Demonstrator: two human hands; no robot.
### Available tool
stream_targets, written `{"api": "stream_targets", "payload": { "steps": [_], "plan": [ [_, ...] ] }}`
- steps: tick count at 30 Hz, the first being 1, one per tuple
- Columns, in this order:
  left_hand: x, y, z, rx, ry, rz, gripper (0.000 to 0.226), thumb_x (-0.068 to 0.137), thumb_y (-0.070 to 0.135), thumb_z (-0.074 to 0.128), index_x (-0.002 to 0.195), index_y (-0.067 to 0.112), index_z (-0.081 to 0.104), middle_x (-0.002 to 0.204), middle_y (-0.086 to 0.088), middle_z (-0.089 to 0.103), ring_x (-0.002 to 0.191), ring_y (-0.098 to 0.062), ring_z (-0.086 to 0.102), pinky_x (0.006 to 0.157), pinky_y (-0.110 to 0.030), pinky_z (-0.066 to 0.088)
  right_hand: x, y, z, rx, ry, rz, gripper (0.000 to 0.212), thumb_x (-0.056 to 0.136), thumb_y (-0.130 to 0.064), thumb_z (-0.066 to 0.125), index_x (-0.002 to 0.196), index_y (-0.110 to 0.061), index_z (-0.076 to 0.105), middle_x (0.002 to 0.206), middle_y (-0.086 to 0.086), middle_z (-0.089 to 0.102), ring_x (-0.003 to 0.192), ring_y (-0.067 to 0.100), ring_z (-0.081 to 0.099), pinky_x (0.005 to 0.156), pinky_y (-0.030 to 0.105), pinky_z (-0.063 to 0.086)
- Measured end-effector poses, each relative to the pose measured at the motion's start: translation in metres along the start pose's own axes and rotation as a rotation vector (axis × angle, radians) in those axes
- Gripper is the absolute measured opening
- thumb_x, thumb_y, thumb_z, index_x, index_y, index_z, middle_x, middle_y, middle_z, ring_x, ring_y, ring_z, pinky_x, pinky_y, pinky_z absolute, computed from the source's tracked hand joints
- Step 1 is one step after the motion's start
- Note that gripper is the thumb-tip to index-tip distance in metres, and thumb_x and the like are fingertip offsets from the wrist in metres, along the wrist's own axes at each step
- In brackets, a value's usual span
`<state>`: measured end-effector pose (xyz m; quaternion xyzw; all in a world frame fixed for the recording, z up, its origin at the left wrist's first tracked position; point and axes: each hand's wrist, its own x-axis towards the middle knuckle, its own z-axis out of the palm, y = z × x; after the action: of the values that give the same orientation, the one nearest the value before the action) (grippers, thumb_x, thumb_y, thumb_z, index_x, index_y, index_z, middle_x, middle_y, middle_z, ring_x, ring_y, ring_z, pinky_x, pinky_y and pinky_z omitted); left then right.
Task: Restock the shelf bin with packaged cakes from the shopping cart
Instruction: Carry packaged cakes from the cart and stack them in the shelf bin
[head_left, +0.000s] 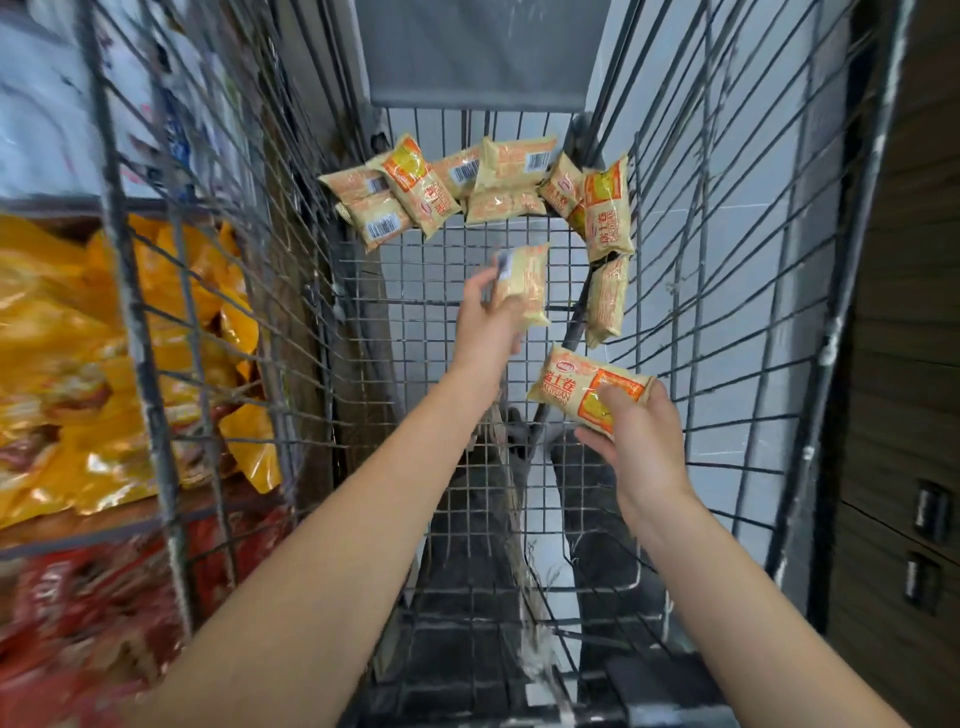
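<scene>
I look down into a wire shopping cart (467, 322). My left hand (485, 325) grips a pale yellow packaged cake (522, 283), held upright above the cart floor. My right hand (636, 434) holds a second packaged cake (576, 382) lying sideways, thumb on its orange label. Several more packaged cakes (415, 192) lie piled at the far end of the cart, and a few packaged cakes (608, 218) lean against its right wall.
To the left, behind the cart's wire side (171, 312), shelves hold yellow snack bags (62, 374) above and red snack bags (88, 587) below. A dark wooden cabinet (904, 364) stands on the right. Pale floor tiles show through the mesh.
</scene>
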<state>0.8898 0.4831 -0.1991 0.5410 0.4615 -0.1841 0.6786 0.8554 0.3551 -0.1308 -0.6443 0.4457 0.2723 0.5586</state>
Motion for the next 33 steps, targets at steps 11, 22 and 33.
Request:
{"api": "stream_targets", "payload": {
  "steps": [11, 22, 33],
  "plan": [
    [-0.097, 0.006, -0.053, -0.555, -0.641, -0.705, 0.037, 0.098, 0.034, 0.031, 0.119, 0.008, 0.046, 0.073, -0.006, 0.054, 0.038, -0.003, 0.04, 0.033, -0.011, 0.034, -0.022, -0.029, -0.004, 0.113, -0.134, -0.191, 0.022, 0.096, -0.006, 0.045, 0.092, -0.023, 0.057, 0.098, -0.002, 0.064, 0.089, 0.011, 0.061, 0.073, 0.025, 0.054],
    [-0.094, 0.017, -0.051, -0.436, -0.796, -0.854, 0.026, 0.082, 0.038, 0.043, 0.087, 0.013, 0.048, 0.052, 0.004, 0.045, 0.028, -0.001, 0.036, 0.028, -0.008, 0.027, -0.026, -0.02, -0.014, -0.193, -0.606, -0.224, 0.059, 0.068, -0.055, 0.072, 0.114, -0.026, 0.051, 0.116, -0.002, 0.068, 0.11, 0.016, 0.062, 0.1, 0.039, 0.044],
    [-0.057, 0.023, -0.036, 0.388, -0.155, -0.219, 0.032, 0.101, 0.03, 0.035, 0.112, 0.006, 0.053, 0.086, -0.003, 0.063, 0.072, -0.013, 0.057, 0.058, -0.02, 0.05, -0.03, -0.013, -0.016, -0.139, -0.126, -0.287, 0.021, 0.081, -0.031, 0.072, 0.096, -0.032, 0.058, 0.093, -0.006, 0.069, 0.083, 0.007, 0.067, 0.072, 0.026, 0.054]
  ]
}}
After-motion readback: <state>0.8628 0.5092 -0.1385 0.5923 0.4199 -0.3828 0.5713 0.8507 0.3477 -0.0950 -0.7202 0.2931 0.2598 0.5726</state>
